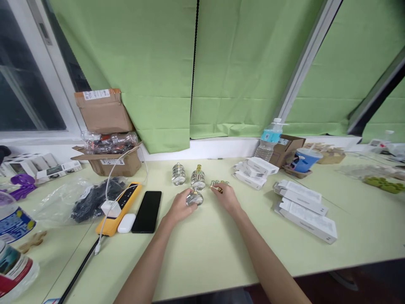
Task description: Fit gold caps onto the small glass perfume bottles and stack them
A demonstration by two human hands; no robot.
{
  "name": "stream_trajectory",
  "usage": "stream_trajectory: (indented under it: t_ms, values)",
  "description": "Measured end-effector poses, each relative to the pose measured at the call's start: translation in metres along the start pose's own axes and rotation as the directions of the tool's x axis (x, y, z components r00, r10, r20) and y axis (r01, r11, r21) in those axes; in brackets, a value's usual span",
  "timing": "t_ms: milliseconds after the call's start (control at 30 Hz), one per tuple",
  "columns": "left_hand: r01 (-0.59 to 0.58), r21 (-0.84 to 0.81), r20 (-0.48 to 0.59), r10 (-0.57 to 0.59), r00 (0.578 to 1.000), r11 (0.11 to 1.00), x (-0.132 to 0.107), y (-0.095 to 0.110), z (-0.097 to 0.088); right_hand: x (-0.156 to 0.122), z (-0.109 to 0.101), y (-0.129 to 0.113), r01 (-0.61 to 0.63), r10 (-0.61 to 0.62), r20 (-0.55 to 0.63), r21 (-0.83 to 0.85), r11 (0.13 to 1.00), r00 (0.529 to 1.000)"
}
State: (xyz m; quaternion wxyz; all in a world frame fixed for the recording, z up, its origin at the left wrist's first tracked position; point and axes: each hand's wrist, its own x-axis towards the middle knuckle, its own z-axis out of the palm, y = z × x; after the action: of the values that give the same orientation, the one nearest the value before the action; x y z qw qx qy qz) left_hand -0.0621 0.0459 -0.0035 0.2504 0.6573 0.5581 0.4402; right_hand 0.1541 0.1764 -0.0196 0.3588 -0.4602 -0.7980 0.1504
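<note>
A squat, round glass bottle [195, 198] with a gold neck is held upright near the middle of the desk [215, 253]. Just beyond it, towards the far edge, stands a ribbed, silvery clear-glass container [198, 182] with a gold fitting on top. To the left, a similar ribbed glass container [179, 175] stands upright, apart from it. To the right, small glassy pieces [224, 183] sit in a row, and a small gold piece [220, 190] is pinched beside them, its details indistinct.

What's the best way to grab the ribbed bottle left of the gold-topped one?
I'd grip the ribbed bottle around its rounded middle, probably from the left: it stands upright, and the gold-topped bottle stands close on its right.
</note>
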Motion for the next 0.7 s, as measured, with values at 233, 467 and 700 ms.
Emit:
stream_trajectory:
  t_ms: [233, 467, 700]
  values:
    - [-0.016, 0.007, -0.009, 0.016, 1.000, 1.000, -0.0004, -0.0008, 0.0015, 0.0039, 0.0086, -0.0058, 0.039, -0.018, 0.107, -0.191, 0.981, 0.994]
    - [-0.002, -0.007, -0.010, 0.002, 1.000, 1.000, -0.0016, 0.0026, 0.0000, 0.0048, 0.0064, -0.0087, -0.034, 0.065, 0.098, -0.287, 0.957, 0.993]
    - [0.020, -0.003, -0.001, -0.020, 1.000, 1.000, -0.0020, 0.0042, -0.0004, 0.0078, 0.0050, -0.0056, -0.118, 0.152, 0.090, -0.303, 0.946, 0.984]
